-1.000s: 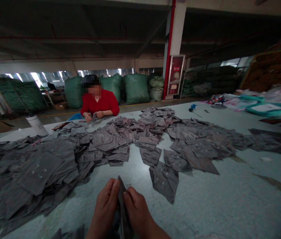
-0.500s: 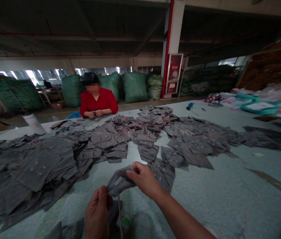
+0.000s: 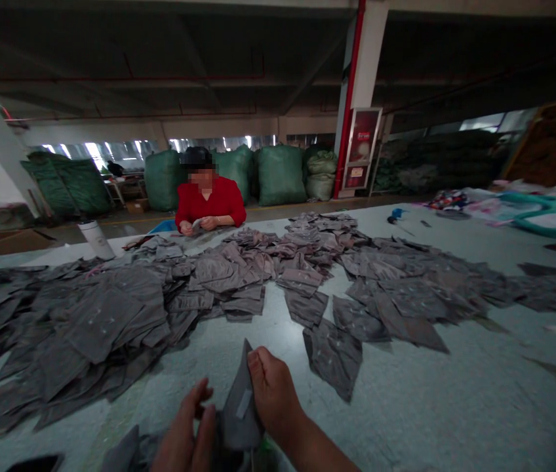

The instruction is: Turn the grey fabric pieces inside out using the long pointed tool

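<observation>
A grey fabric piece (image 3: 241,410) with a small pale label-like patch stands upright in front of me, pinched along its right edge by my right hand (image 3: 278,393). My left hand (image 3: 187,429) is just left of it, fingers apart and holding nothing. Below the fabric the tip of a thin upright rod shows, partly hidden. More grey fabric (image 3: 128,449) lies by my left wrist at the bottom edge. The closest loose grey piece (image 3: 334,357) lies flat to the right, beyond my right hand.
Heaps of grey fabric pieces (image 3: 105,314) spread across the pale table (image 3: 406,400). A white bottle (image 3: 96,240) stands at the far left. Opposite sits a person in red (image 3: 212,203) handling a small piece. Plastic-wrapped goods (image 3: 548,219) lie far right; green sacks (image 3: 282,176) stand behind.
My left hand has let go of the fabric and its fingers have spread. The piece, stretched between both hands before, is now upright and lower in my right hand. The view has shifted left.
</observation>
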`<state>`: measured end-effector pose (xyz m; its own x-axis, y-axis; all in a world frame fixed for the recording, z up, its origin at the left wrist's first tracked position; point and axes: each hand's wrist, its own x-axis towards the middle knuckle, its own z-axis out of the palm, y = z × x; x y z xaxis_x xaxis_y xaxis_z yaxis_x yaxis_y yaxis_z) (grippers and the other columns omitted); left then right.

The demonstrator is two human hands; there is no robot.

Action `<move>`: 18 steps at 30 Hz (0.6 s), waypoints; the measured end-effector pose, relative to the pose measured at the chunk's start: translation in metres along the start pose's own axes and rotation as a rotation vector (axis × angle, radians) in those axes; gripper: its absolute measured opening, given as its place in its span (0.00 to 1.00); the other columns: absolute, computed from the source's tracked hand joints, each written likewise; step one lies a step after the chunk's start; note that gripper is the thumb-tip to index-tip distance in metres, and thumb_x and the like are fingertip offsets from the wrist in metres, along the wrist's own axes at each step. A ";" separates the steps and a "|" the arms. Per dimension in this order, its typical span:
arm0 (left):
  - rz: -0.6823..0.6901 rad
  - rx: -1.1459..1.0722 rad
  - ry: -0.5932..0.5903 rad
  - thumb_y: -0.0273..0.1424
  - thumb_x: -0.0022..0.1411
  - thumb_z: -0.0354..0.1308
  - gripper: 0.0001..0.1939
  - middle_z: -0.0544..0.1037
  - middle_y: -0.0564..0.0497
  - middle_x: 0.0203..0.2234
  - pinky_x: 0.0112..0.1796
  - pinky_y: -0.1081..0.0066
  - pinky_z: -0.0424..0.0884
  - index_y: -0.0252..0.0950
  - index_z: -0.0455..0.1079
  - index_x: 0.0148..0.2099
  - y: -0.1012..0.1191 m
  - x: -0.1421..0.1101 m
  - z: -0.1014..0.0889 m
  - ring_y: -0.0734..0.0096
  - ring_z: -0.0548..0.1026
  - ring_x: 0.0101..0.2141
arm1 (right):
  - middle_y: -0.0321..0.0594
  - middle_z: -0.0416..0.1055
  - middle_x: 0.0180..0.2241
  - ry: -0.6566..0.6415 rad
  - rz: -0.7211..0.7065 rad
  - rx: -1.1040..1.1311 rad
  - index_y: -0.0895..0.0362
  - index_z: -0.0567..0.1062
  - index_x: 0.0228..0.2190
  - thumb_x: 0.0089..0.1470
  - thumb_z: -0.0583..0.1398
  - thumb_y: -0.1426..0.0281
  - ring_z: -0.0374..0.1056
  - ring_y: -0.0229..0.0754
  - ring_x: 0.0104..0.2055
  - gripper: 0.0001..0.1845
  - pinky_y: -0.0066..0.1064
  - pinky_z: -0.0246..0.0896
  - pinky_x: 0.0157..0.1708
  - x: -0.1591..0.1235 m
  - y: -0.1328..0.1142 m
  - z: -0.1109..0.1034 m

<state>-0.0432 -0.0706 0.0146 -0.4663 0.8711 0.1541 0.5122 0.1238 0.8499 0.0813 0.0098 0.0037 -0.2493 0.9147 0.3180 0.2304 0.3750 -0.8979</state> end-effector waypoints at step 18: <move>0.168 -0.221 -0.139 0.38 0.57 0.46 0.15 0.63 0.56 0.17 0.25 0.75 0.59 0.36 0.59 0.22 0.046 0.047 0.051 0.74 0.62 0.22 | 0.38 0.64 0.22 0.018 0.061 0.356 0.59 0.65 0.22 0.53 0.46 0.52 0.60 0.38 0.26 0.24 0.27 0.56 0.27 0.009 0.007 0.007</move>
<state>-0.0043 0.0000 0.0355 -0.2771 0.9293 0.2442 0.3977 -0.1205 0.9096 0.0739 0.0194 -0.0018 -0.2274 0.9376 0.2629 -0.0985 0.2465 -0.9641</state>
